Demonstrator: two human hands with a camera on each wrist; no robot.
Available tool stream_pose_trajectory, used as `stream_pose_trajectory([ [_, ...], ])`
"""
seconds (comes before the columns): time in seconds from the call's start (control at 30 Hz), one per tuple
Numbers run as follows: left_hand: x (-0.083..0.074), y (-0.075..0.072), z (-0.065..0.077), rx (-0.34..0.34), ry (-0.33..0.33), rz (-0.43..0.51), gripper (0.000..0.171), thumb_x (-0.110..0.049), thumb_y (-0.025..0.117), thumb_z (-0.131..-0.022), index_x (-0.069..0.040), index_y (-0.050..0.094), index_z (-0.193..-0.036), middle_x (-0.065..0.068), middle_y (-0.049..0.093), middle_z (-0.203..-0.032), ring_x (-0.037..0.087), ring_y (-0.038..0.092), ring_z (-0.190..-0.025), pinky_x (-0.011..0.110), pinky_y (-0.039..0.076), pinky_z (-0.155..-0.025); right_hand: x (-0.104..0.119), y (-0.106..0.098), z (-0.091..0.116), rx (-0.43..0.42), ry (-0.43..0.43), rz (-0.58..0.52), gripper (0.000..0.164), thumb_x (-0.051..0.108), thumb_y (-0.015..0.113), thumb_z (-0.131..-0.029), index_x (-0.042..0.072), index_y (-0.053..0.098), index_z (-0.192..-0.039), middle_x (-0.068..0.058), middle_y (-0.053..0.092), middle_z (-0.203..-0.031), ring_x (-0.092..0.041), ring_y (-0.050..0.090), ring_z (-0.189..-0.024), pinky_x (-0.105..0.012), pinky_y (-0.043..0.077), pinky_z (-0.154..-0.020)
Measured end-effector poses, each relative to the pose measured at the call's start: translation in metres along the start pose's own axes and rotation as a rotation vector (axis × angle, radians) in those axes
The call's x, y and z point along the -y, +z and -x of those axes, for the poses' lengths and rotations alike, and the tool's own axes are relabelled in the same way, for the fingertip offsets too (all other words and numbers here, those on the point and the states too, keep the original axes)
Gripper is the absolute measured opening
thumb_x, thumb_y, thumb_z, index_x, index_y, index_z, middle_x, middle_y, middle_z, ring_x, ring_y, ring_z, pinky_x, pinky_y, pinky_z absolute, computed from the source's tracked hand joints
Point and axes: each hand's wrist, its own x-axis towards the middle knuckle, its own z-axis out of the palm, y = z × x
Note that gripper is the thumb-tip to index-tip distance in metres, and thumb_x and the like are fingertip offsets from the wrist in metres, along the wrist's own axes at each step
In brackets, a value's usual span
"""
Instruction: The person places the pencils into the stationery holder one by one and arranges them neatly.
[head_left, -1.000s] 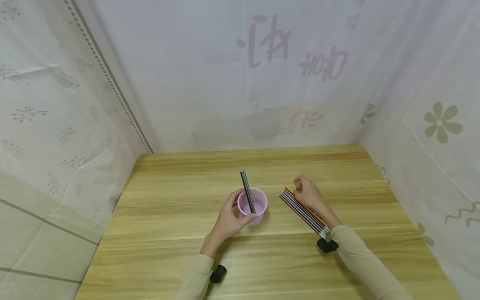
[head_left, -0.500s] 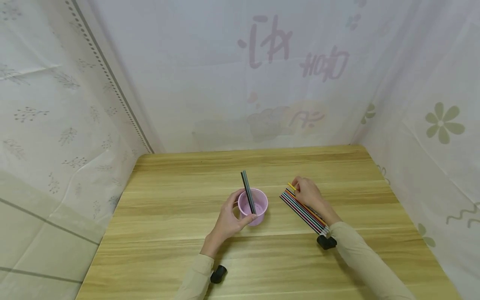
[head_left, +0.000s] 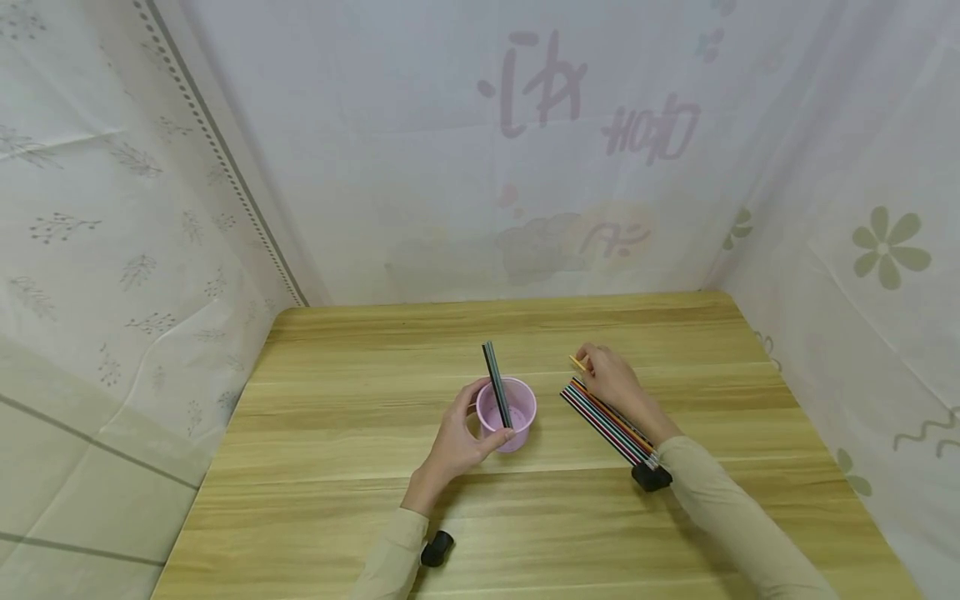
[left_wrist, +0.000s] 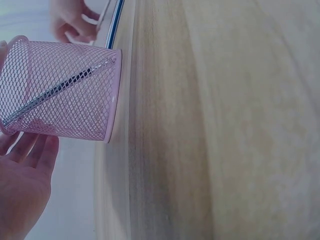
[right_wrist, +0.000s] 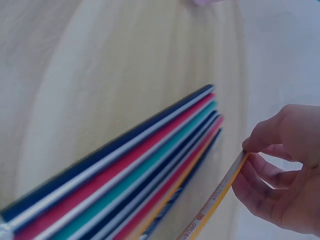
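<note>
My left hand (head_left: 453, 442) holds a pink mesh pencil cup (head_left: 528, 412), thumb at the near rim and fingers round the far side. A few dark pencils (head_left: 494, 375) lean inside the cup; through its mesh a dark pencil (left_wrist: 60, 87) shows slanting in the left wrist view. Over to the right, my right hand (head_left: 613, 382) pinches a yellow pencil (right_wrist: 216, 199) between thumb and fingertips near one end, the rest slanting down beside the row. Several striped pencils (head_left: 603, 423) lie side by side under that hand, in dark, red, green and orange.
The wood-grain table (head_left: 337, 400) carries everything. A white patterned curtain (head_left: 420, 167) hangs behind it, with more curtain at both sides. A black wrist-worn piece (head_left: 651, 477) sits by the right sleeve at the pencils' near ends, another black piece (head_left: 437, 548) by the left sleeve.
My right hand has taken hold of the yellow pencil and lifted its far end away from the row, slightly up and left. The left hand and cup have stayed in place.
</note>
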Motion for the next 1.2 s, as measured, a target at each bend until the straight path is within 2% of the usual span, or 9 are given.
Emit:
stream_pose_trajectory([
  [0.13,0.000,0.000,0.000,-0.001,-0.008,0.009,0.083,-0.024,0.090,-0.078,-0.017,0.046,-0.148,0.005,0.058,-0.140,0.028,0.057,-0.130,0.052,0.050,-0.108,0.011,-0.008,-0.004,-0.037,-0.043,-0.018,0.027,-0.002,0.064,-0.087,0.001,0.064,-0.114,-0.012,0.064,-0.089,-0.023,0.059,-0.074,-0.034,0.050,-0.060],
  [0.2,-0.003,0.000,0.000,0.004,-0.016,0.013,0.084,-0.020,0.090,-0.077,-0.011,0.046,-0.148,0.011,0.057,-0.141,0.033,0.056,-0.131,0.055,0.049,-0.108,0.018,-0.012,-0.006,-0.050,-0.065,-0.021,0.027,-0.002,0.063,-0.086,0.000,0.065,-0.113,-0.011,0.065,-0.086,-0.022,0.059,-0.074,-0.034,0.050,-0.061],
  [0.33,-0.025,-0.005,0.000,0.011,-0.019,0.024,0.083,-0.013,0.088,-0.078,0.000,0.045,-0.147,0.019,0.057,-0.140,0.040,0.055,-0.130,0.058,0.048,-0.108,0.033,-0.020,-0.011,-0.066,-0.091,-0.038,0.029,-0.002,0.062,-0.085,0.000,0.065,-0.113,-0.008,0.066,-0.085,-0.021,0.060,-0.075,-0.034,0.050,-0.063],
  [0.43,-0.039,-0.008,0.001,0.011,-0.010,0.032,0.080,-0.011,0.088,-0.078,0.003,0.046,-0.145,0.019,0.058,-0.138,0.042,0.056,-0.129,0.059,0.049,-0.107,0.045,-0.025,-0.014,-0.077,-0.107,-0.058,0.030,-0.001,0.061,-0.085,0.001,0.066,-0.115,-0.008,0.066,-0.086,-0.020,0.062,-0.076,-0.034,0.051,-0.065],
  [0.63,-0.041,-0.009,0.001,0.004,0.014,0.027,0.079,-0.010,0.087,-0.078,0.004,0.046,-0.144,0.020,0.059,-0.136,0.044,0.057,-0.126,0.060,0.050,-0.105,0.068,-0.036,-0.017,-0.116,-0.142,-0.115,0.033,0.001,0.061,-0.085,0.003,0.066,-0.117,-0.007,0.066,-0.086,-0.021,0.064,-0.077,-0.035,0.053,-0.069],
  [0.77,-0.037,-0.008,0.000,0.006,0.003,0.025,0.080,-0.010,0.088,-0.078,0.004,0.047,-0.144,0.020,0.058,-0.137,0.043,0.057,-0.127,0.059,0.049,-0.106,0.083,-0.044,-0.017,-0.131,-0.163,-0.166,0.032,0.001,0.060,-0.086,0.001,0.066,-0.118,-0.009,0.067,-0.087,-0.022,0.065,-0.076,-0.034,0.055,-0.068],
  [1.0,-0.005,0.001,0.000,0.001,-0.003,0.019,0.085,-0.012,0.089,-0.077,-0.004,0.044,-0.149,0.018,0.056,-0.141,0.040,0.055,-0.131,0.059,0.048,-0.108,0.107,-0.057,-0.018,-0.180,-0.180,-0.264,0.032,0.000,0.060,-0.087,0.000,0.063,-0.119,-0.012,0.067,-0.091,-0.023,0.067,-0.078,-0.031,0.056,-0.067],
  [1.2,0.000,0.000,-0.001,-0.001,0.007,0.025,0.083,-0.020,0.090,-0.078,-0.013,0.046,-0.148,0.010,0.057,-0.140,0.034,0.057,-0.130,0.054,0.051,-0.107,0.125,-0.064,-0.019,-0.235,-0.203,-0.345,0.033,0.000,0.061,-0.087,0.002,0.062,-0.120,-0.011,0.066,-0.093,-0.023,0.068,-0.079,-0.028,0.058,-0.064],
])
